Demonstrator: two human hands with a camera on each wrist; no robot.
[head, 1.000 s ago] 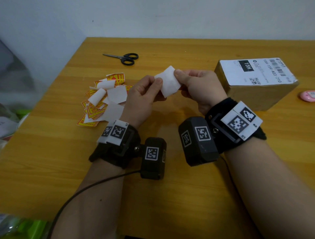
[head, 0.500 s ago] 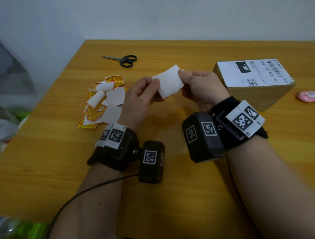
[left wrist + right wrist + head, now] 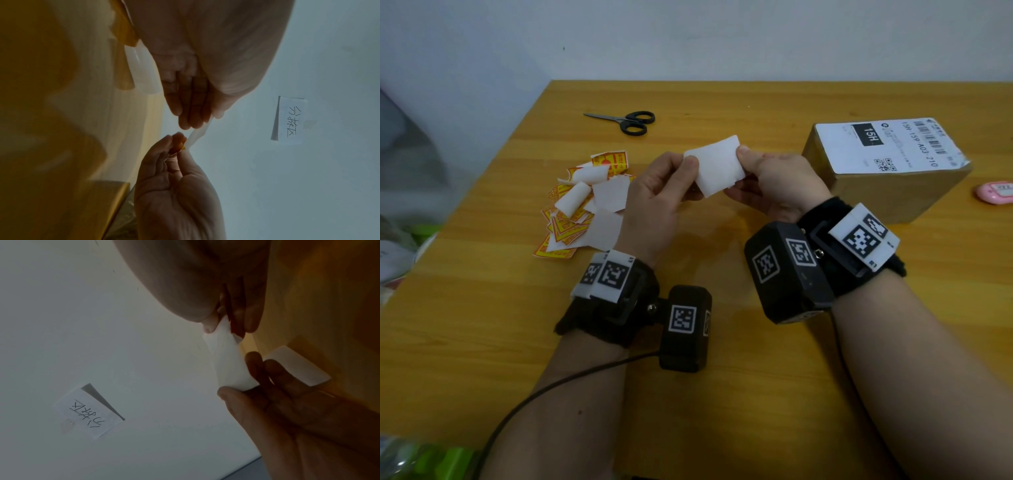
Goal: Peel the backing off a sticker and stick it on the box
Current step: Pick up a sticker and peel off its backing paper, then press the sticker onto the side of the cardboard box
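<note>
Flanking the hands — scissors [image 3: 627, 121], sticker scraps [image 3: 582, 202], box [image 3: 887, 171].

Both forearms come in from the near edge, raised above the table, hands meeting at centre. Left hand [image 3: 661, 192]: back to the head camera, thumb and fingers pinching the left edge of the sticker [image 3: 717, 164]. Right hand [image 3: 777, 181]: thumb on top, fingers curled under, pinching the opposite edge; wrists level, both carrying black camera mounts.
</note>
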